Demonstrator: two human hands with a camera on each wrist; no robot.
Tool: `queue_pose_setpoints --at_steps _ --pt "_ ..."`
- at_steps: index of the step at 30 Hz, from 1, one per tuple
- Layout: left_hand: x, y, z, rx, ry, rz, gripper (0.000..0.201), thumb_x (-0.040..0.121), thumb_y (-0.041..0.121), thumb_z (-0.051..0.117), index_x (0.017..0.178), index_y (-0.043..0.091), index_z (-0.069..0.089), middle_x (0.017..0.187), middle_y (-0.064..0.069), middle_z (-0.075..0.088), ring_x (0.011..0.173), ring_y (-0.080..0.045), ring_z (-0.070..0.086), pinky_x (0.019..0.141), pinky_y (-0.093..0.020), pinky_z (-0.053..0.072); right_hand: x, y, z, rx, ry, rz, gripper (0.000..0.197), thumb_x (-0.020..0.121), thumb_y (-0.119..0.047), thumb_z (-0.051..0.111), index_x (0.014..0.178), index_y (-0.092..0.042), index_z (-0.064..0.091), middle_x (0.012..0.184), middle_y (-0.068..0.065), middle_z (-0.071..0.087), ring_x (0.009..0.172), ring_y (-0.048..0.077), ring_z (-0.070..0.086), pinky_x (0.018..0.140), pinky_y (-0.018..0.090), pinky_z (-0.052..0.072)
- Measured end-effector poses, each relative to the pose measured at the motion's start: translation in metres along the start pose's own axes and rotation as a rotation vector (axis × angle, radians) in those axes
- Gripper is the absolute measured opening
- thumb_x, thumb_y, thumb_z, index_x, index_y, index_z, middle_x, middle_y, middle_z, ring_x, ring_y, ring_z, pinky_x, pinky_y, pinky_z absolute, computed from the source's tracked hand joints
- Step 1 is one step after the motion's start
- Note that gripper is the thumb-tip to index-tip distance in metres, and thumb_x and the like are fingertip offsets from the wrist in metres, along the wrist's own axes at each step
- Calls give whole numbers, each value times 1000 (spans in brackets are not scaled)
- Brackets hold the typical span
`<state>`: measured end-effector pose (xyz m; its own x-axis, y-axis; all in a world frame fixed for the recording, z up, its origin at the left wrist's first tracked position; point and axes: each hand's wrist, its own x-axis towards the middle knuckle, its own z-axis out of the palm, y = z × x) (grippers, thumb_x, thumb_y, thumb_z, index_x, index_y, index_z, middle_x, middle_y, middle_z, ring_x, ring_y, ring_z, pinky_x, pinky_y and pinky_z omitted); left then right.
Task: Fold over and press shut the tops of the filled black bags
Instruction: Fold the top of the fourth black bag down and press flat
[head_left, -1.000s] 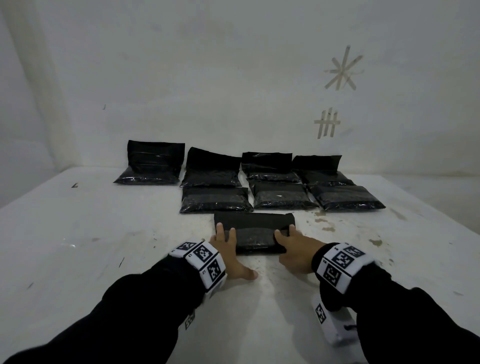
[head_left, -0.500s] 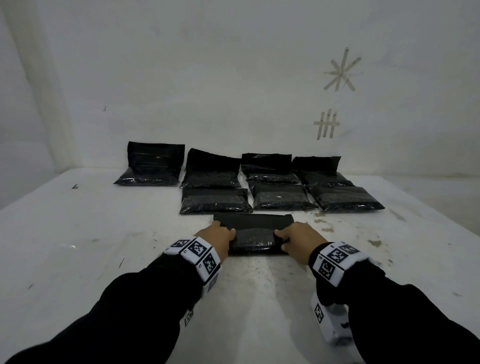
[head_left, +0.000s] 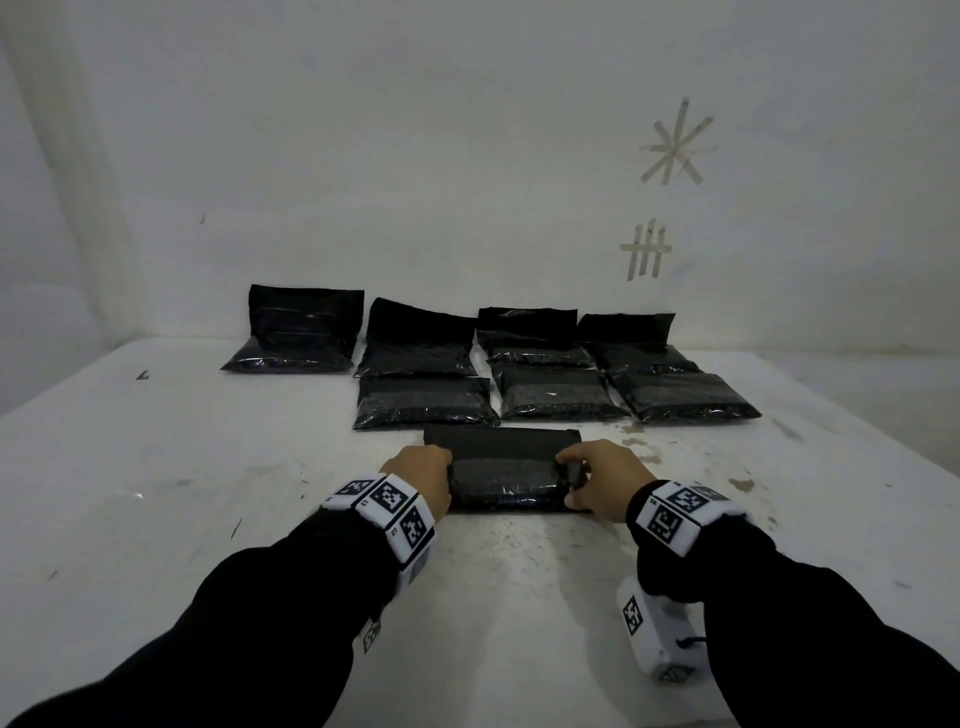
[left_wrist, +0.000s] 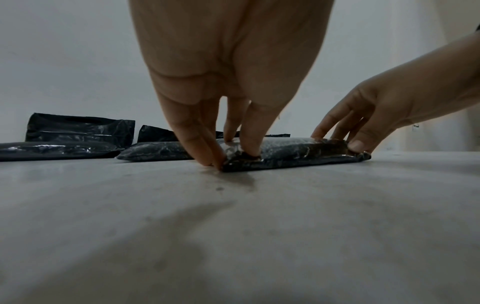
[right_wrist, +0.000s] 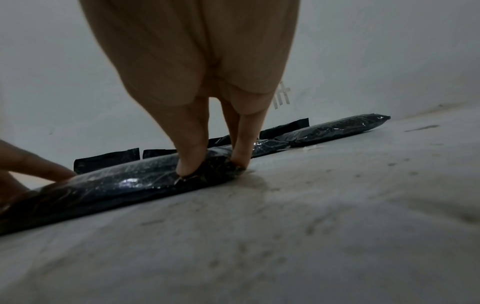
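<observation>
The nearest filled black bag (head_left: 506, 475) lies flat on the white table (head_left: 208, 493), its top strip folded over along the far side. My left hand (head_left: 445, 480) grips the bag's left end, and in the left wrist view its fingertips (left_wrist: 250, 151) dig into the bag (left_wrist: 293, 152). My right hand (head_left: 569, 486) pinches the right end, fingers on top and thumb at the near edge. In the right wrist view its fingertips (right_wrist: 187, 166) press into the bag (right_wrist: 124, 183).
Beyond it lie three black bags with folded tops (head_left: 426, 402). Behind those, several more bags (head_left: 304, 327) stand with their tops up against the white wall. Tape marks (head_left: 644, 252) are stuck on the wall at the right.
Both hands slid from lying flat on the bag out to its two ends, and their fingers curled to grip it. The bag stayed in place.
</observation>
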<state>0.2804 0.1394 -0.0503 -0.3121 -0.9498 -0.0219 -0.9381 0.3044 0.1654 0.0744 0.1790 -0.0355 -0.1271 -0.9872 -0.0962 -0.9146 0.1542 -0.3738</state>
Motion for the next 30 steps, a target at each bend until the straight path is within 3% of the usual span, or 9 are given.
queue_pose_setpoints --at_steps 4,6,9,12,17,21,26,30 --pt "0 0 -2 -52 2 -33 26 87 15 60 112 11 61 115 -10 63 107 -26 60 87 -31 47 1 3 -2 33 3 5 53 80 -11 73 130 -17 55 127 6 58 112 21 56 84 20 40" --pt "0 0 -2 -49 15 -27 27 87 15 60 114 13 61 115 -8 63 107 -25 60 84 -28 46 2 6 -1 55 0 -15 53 80 -12 73 129 -17 55 125 6 58 98 16 54 79 19 38" --pt "-1 1 -1 -28 29 -23 24 87 16 59 111 13 62 114 -8 63 107 -24 60 78 -25 43 2 12 1 103 3 -33 52 79 -13 74 127 -19 55 108 0 55 89 13 50 77 20 40" --pt "-3 1 -4 -45 17 -14 27 87 15 60 113 11 62 117 -9 62 109 -25 60 85 -27 46 2 14 0 164 33 -37 49 77 -11 76 122 -19 57 102 -3 51 86 15 53 75 21 41" --pt "-3 -4 -25 -86 19 15 28 87 13 59 113 4 63 118 -14 62 112 -29 58 93 -31 46 4 6 -8 216 91 -66 47 75 -9 77 117 -21 59 102 -2 54 87 17 57 73 24 44" --pt "0 -25 -49 -178 49 -4 38 84 25 65 118 10 60 120 -11 62 111 -27 58 93 -30 48 14 -19 -24 248 162 -129 44 72 -10 79 111 -20 62 101 -1 59 95 19 60 83 29 49" --pt "3 -66 -82 -240 202 -90 53 84 28 65 132 10 51 133 -10 53 123 -27 50 101 -32 42 34 -76 -32 256 195 -230 39 76 -18 75 113 -20 63 100 -2 58 97 18 57 81 25 44" --pt "6 -119 -106 -258 198 -178 53 86 25 63 135 11 48 136 -9 51 124 -26 49 99 -30 41 62 -126 -20 309 126 -303 38 78 -16 74 114 -17 63 102 1 63 102 19 61 89 26 45"
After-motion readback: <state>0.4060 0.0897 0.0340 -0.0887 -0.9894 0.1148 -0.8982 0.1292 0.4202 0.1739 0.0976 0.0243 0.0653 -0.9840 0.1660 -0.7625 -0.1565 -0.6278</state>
